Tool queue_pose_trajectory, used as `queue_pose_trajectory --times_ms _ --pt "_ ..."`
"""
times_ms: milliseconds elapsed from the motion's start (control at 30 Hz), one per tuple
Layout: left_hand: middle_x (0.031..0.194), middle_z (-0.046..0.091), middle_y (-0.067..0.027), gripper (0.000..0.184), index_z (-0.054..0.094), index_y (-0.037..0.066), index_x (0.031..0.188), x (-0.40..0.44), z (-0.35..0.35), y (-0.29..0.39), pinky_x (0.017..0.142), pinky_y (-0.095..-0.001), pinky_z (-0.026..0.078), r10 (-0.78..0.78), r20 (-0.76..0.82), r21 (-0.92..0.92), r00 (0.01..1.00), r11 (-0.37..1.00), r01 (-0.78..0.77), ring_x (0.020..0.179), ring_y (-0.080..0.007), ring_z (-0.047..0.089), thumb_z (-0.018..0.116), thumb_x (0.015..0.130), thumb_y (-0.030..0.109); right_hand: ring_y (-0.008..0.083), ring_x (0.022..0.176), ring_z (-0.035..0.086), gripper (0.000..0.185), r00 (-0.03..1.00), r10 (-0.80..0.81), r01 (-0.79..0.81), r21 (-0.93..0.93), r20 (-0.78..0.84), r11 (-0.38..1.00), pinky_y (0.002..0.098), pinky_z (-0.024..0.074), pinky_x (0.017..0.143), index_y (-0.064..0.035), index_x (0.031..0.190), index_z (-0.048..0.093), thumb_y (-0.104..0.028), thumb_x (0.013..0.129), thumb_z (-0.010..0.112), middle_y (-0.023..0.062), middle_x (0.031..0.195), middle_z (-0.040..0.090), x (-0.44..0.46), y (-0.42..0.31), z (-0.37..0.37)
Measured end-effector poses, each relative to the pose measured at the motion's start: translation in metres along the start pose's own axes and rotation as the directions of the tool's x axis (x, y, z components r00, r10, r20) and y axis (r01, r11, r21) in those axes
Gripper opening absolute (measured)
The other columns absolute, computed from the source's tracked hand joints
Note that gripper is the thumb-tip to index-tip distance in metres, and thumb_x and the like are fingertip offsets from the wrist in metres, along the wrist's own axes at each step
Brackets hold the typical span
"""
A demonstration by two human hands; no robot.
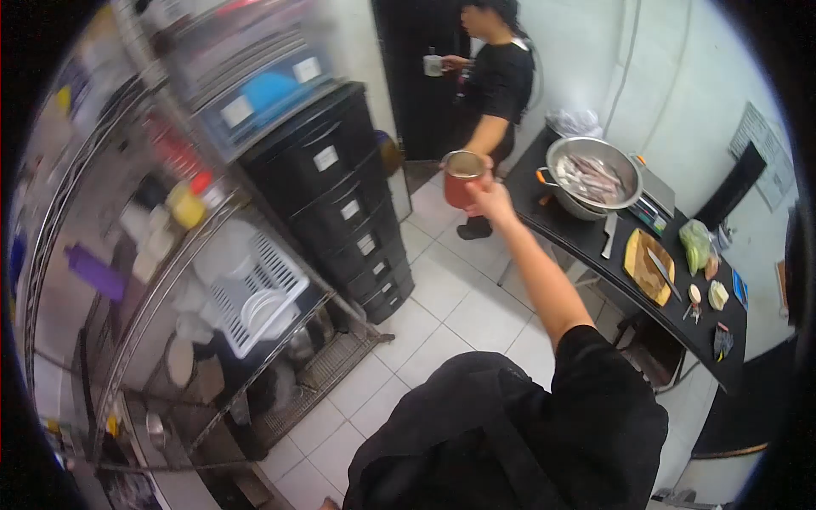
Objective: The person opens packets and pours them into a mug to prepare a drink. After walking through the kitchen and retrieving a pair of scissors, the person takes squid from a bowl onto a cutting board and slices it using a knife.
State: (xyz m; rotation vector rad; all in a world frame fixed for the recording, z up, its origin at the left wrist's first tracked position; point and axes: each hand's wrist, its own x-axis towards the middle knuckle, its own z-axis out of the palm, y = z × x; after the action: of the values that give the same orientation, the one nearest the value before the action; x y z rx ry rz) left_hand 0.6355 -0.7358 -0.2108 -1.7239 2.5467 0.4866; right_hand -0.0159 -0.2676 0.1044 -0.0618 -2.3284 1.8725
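Note:
My right arm is stretched forward, and my right hand [490,197] is closed on the side of a red metal-rimmed tumbler [457,192]. The tumbler is upright, and its open top shows something light brown inside. Another person [503,81] in black reaches one arm down to the far side of the same tumbler; their fingers there are mostly hidden. In their other hand is a pale mug [433,65]. My left hand does not show; only a small patch of skin appears at the bottom edge.
On the black table [586,246] at right are a steel colander [557,161] of squid-like seafood, a cleaver [609,235], a wooden board [639,270] with a knife [663,274], and vegetables. Black drawers [327,195] and a wire rack [319,374] stand at left.

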Motion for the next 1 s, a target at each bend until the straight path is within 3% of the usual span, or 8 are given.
queue_pose_trajectory --times_ms 200,333,400,467,533,767,867,1000 --pt "0.141 0.022 -0.0337 0.076 0.039 -0.003 0.134 0.029 0.052 0.177 0.104 -0.0478 0.034 0.257 0.091 -0.136 0.962 0.960 -0.243 0.123 -0.0526 0.034 0.071 0.071 0.026 0.0216 0.054 0.066 0.039 0.995 -0.068 0.072 0.047 -0.078 0.996 0.0299 0.0551 0.050 0.0080 0.110 0.058 -0.025 0.089 0.061 0.0183 0.082 0.066 0.047 -0.017 0.006" --pt "0.140 0.022 -0.0345 0.076 0.040 -0.003 0.133 0.038 0.075 0.300 0.104 -0.0472 0.034 0.399 0.105 -0.219 0.911 0.903 -0.370 0.122 -0.0531 0.035 0.072 0.070 0.024 0.0314 0.086 0.067 0.044 0.725 -0.591 0.394 -0.491 -0.354 0.777 0.0386 0.0523 0.078 0.0021 0.124 0.052 -0.020 0.087 0.059 0.0224 0.091 0.066 0.115 -0.007 0.023" --pt "0.138 0.021 -0.0340 0.073 0.042 -0.003 0.131 0.046 0.079 0.346 0.101 -0.0471 0.037 0.439 0.194 -0.149 0.877 0.897 -0.416 0.121 -0.0515 0.037 0.072 0.069 0.023 0.0316 0.097 0.063 0.042 0.784 -0.526 0.394 -0.391 -0.329 0.832 0.0408 0.0469 0.087 -0.0026 0.124 0.054 -0.019 0.086 0.058 0.0232 0.095 0.065 0.113 -0.012 0.022" --pt "0.133 0.027 -0.0319 0.069 0.045 -0.002 0.128 0.063 0.091 0.388 0.098 -0.0469 0.038 0.491 0.318 -0.110 0.811 0.869 -0.483 0.118 -0.0497 0.040 0.071 0.070 0.024 0.0332 0.087 0.066 0.041 0.934 -0.341 0.353 -0.133 0.109 0.926 0.0405 0.0490 0.081 0.0001 0.119 0.055 -0.021 0.083 0.062 0.0218 0.090 0.067 0.109 -0.010 0.019" --pt "0.128 0.032 -0.0299 0.065 0.047 -0.001 0.125 0.083 0.112 0.420 0.096 -0.0466 0.039 0.523 0.447 -0.086 0.726 0.833 -0.547 0.116 -0.0479 0.042 0.070 0.071 0.026 0.0258 0.071 0.068 0.038 0.956 -0.142 0.163 -0.063 0.256 0.985 0.0360 0.0511 0.074 -0.0026 0.119 0.056 -0.017 0.084 0.058 0.0174 0.076 0.068 0.100 -0.023 0.008" --pt "0.110 0.052 -0.0227 0.052 0.057 0.002 0.116 0.158 0.175 0.561 0.087 -0.0457 0.044 0.552 0.734 -0.088 0.395 0.654 -0.751 0.107 -0.0416 0.052 0.067 0.074 0.033 0.0150 0.057 0.066 0.043 0.988 -0.054 0.087 -0.238 0.142 0.967 0.0306 0.0502 0.056 -0.0061 0.121 0.057 -0.006 0.078 0.050 0.0099 0.065 0.066 0.116 -0.043 -0.055" --pt "0.102 0.061 -0.0196 0.048 0.061 0.003 0.111 0.171 0.193 0.638 0.083 -0.0452 0.045 0.594 0.764 -0.160 0.251 0.552 -0.818 0.103 -0.0389 0.056 0.066 0.076 0.035 0.0322 0.065 0.066 0.042 0.989 -0.149 0.134 -0.550 0.017 0.824 0.0410 0.0530 0.068 -0.0054 0.116 0.060 -0.007 0.075 0.052 0.0199 0.070 0.065 0.101 -0.005 -0.082" --pt "0.097 0.065 -0.0220 0.040 0.063 0.002 0.106 0.155 0.201 0.739 0.083 -0.0421 0.047 0.631 0.774 -0.257 0.050 0.385 -0.886 0.096 -0.0371 0.061 0.061 0.079 0.032 0.0386 0.072 0.063 0.037 0.983 0.095 -0.180 -0.716 -0.158 0.675 0.0475 0.0504 0.069 -0.0055 0.113 0.060 -0.009 0.076 0.053 0.0223 0.077 0.065 0.015 0.080 -0.117"
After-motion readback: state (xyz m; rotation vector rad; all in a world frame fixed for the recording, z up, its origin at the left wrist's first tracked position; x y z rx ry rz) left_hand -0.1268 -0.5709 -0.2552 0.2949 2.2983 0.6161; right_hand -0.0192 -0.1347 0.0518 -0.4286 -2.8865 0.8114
